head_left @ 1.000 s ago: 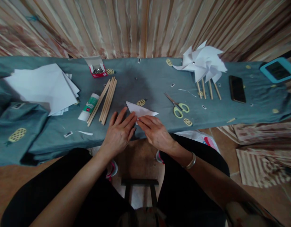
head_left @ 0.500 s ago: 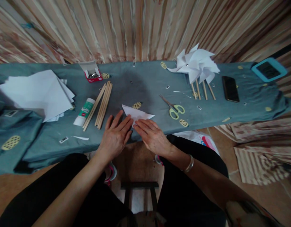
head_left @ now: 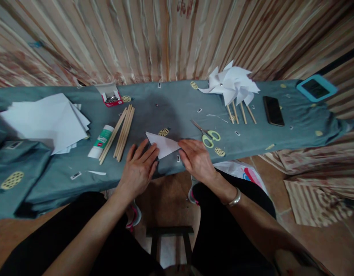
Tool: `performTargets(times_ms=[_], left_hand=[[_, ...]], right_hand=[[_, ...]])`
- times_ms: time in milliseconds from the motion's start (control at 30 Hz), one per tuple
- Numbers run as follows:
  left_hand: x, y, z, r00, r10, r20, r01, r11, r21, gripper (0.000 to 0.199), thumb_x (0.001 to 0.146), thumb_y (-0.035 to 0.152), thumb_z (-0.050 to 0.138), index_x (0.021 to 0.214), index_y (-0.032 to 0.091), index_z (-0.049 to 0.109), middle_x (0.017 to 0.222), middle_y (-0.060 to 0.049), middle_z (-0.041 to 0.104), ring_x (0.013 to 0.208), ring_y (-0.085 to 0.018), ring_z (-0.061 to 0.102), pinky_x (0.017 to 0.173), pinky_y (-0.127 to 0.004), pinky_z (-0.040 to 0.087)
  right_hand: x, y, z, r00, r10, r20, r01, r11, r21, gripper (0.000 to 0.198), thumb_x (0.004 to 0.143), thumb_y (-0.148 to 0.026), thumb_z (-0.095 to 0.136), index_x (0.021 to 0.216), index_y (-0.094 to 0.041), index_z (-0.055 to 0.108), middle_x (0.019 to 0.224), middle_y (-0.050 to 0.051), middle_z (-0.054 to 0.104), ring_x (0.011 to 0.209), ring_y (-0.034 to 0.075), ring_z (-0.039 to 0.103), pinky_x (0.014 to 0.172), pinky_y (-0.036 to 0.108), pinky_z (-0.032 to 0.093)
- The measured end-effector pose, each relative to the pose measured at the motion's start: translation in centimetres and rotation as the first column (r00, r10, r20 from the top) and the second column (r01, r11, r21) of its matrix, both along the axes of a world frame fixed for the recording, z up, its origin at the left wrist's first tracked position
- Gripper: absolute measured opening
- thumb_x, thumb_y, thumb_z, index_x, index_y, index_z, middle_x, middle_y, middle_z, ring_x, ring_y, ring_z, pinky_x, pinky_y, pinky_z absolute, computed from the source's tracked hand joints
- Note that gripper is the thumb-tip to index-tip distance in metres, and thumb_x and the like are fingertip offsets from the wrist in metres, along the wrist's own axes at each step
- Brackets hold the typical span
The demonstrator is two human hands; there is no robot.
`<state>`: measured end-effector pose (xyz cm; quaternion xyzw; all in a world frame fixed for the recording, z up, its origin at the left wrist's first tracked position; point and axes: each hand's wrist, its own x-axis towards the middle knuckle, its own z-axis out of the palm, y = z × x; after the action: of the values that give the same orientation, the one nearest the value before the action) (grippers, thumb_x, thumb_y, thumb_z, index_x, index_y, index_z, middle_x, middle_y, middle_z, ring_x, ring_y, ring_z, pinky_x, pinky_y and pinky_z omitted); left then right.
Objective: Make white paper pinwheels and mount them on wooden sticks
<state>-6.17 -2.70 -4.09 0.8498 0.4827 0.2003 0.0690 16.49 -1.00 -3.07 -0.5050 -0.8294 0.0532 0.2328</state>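
Fingers of the left hand (head_left: 137,171) lie outstretched on the paper triangle (head_left: 166,147); the right hand (head_left: 198,159) touches its right tip, grip unclear; press evenly.

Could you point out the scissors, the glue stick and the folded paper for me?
Scissors (head_left: 204,132): head view, near the pivot.
Glue stick (head_left: 101,141): head view, on the green label.
Folded paper (head_left: 163,147): head view, middle of its white upper face.

Paper triangle (head_left: 165,146) partly out of sight beneath left-hand fingers (head_left: 150,151)
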Motion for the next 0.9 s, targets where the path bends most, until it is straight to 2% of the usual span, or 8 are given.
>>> performTargets(times_ms=[167,300,433,500,567,633,767,900], left_hand=[[0.2,0.8,-0.2,0.998,0.017,0.063,-0.018,1.000,0.019,0.032,0.098,0.026,0.045,0.120,0.016,0.066,0.130,-0.011,0.066,0.131,-0.030,0.051,0.111,-0.056,0.037],[0.4,1.5,-0.3,0.988,0.036,0.149,-0.041,0.999,0.029,0.028,0.097,0.029,0.047,0.110,0.017,0.068,0.120,-0.012,0.069,0.122,-0.029,0.056,0.105,-0.052,0.045],[0.4,1.8,-0.5,0.980,0.072,0.186,-0.078,0.997,0.024,0.024,0.095,0.029,0.049,0.110,0.020,0.066,0.124,-0.011,0.064,0.119,-0.029,0.057,0.102,-0.050,0.047],[0.4,1.9,-0.7,0.973,0.093,0.210,-0.099,0.995,0.016,0.030,0.094,0.031,0.051,0.120,0.020,0.060,0.131,-0.013,0.060,0.124,-0.030,0.055,0.104,-0.052,0.046],[0.3,2.0,-1.0,0.962,0.125,0.244,-0.125,0.992,-0.015,0.044,0.092,0.036,0.054,0.133,0.019,0.050,0.140,-0.015,0.053,0.130,-0.031,0.050,0.107,-0.053,0.044],[0.4,2.2,-1.0,0.946,0.155,0.284,-0.145,0.988,-0.059,0.057,0.090,0.037,0.057,0.141,0.019,0.041,0.146,-0.017,0.047,0.134,-0.032,0.047,0.109,-0.054,0.042],[0.8,2.6,-0.8,0.905,0.171,0.391,-0.137,0.984,-0.115,0.066,0.084,0.029,0.064,0.144,0.021,0.037,0.150,-0.016,0.043,0.139,-0.032,0.042,0.113,-0.054,0.037],[1.1,3.0,-0.9,0.852,0.185,0.489,-0.131,0.981,-0.142,0.074,0.078,0.020,0.068,0.146,0.024,0.036,0.154,-0.016,0.037,0.141,-0.032,0.040,0.112,-0.053,0.038]], right_hand=[[-1.4,1.5,0.2,1.000,-0.029,-0.004,0.028,0.997,-0.078,0.045,0.093,-0.033,0.058,0.129,-0.007,0.057,0.128,0.020,0.064,0.117,0.032,0.059,0.102,0.046,0.048],[-2.1,2.2,0.5,0.995,-0.089,-0.050,0.079,0.982,-0.174,0.043,0.085,-0.029,0.068,0.122,-0.010,0.062,0.123,0.016,0.067,0.111,0.030,0.062,0.100,0.045,0.049],[-2.1,2.8,0.8,0.984,-0.158,-0.080,0.135,0.962,-0.239,0.042,0.079,-0.026,0.073,0.118,-0.011,0.065,0.115,0.015,0.071,0.103,0.028,0.065,0.095,0.042,0.050],[-1.9,3.2,1.0,0.983,-0.168,-0.075,0.143,0.955,-0.261,0.039,0.079,-0.027,0.073,0.115,-0.013,0.067,0.108,0.013,0.073,0.099,0.026,0.066,0.092,0.040,0.051],[-1.8,3.5,1.0,0.983,-0.170,-0.071,0.144,0.949,-0.280,0.036,0.080,-0.029,0.072,0.113,-0.015,0.068,0.103,0.011,0.074,0.097,0.026,0.066,0.090,0.040,0.050],[-1.9,3.8,1.0,0.985,-0.156,-0.070,0.131,0.953,-0.274,0.035,0.082,-0.032,0.071,0.113,-0.015,0.067,0.105,0.011,0.072,0.100,0.026,0.065,0.093,0.041,0.049],[-2.5,4.1,1.1,0.996,-0.067,-0.062,0.050,0.968,-0.247,0.032,0.082,-0.033,0.070,0.109,-0.015,0.068,0.117,0.012,0.066,0.110,0.027,0.058,0.100,0.042,0.045],[-3.3,4.3,1.2,0.997,-0.042,-0.072,0.019,0.957,-0.291,0.022,0.081,-0.026,0.071,0.101,-0.015,0.068,0.116,0.011,0.064,0.111,0.026,0.057,0.100,0.040,0.044]])
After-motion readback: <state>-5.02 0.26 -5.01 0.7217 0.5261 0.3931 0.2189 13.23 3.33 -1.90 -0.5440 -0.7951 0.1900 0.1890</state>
